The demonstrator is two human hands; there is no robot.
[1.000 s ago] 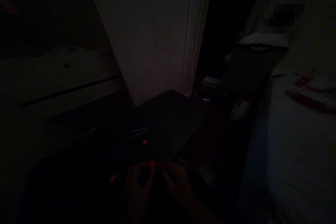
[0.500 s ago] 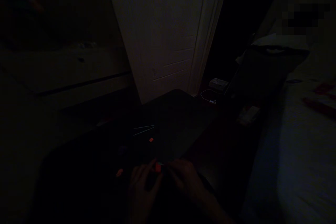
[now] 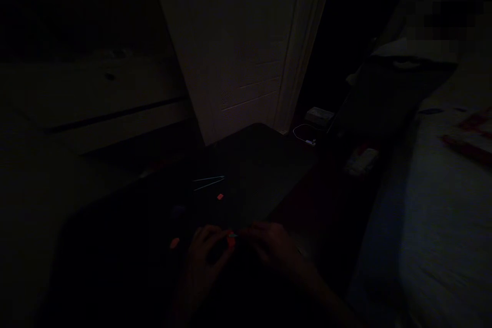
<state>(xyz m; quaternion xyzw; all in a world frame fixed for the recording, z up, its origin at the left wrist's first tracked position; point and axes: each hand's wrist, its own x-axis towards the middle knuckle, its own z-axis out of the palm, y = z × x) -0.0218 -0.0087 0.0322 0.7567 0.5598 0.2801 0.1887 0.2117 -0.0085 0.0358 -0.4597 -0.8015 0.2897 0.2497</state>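
The picture is very dark. My left hand (image 3: pixel 207 246) is closed, pinching a small red-orange piece (image 3: pixel 231 242) between thumb and fingers. From the right, my right hand (image 3: pixel 269 241) is closed around a thin tool, whose pale pointed tip (image 3: pixel 233 236) lies against the top of the piece. The tool's body is hidden by the fingers and the dark, so its kind is unclear. Beyond my hands, metal tweezers (image 3: pixel 209 182) lie on the dark tabletop (image 3: pixel 265 164). One small orange piece (image 3: pixel 220 197) sits near them, and another orange piece (image 3: pixel 175 243) is left of my left hand.
A pale door (image 3: pixel 238 51) rises behind the table. Drawers (image 3: pixel 115 95) stand at the left. To the right are a bed with a light cover (image 3: pixel 442 205), a small box (image 3: pixel 320 115) and a white cable (image 3: pixel 302 126) on the floor.
The pale tip has moved left, onto the red-orange piece. My right hand has shifted slightly left and upward with it. The whole view has tilted a little and dimmed.
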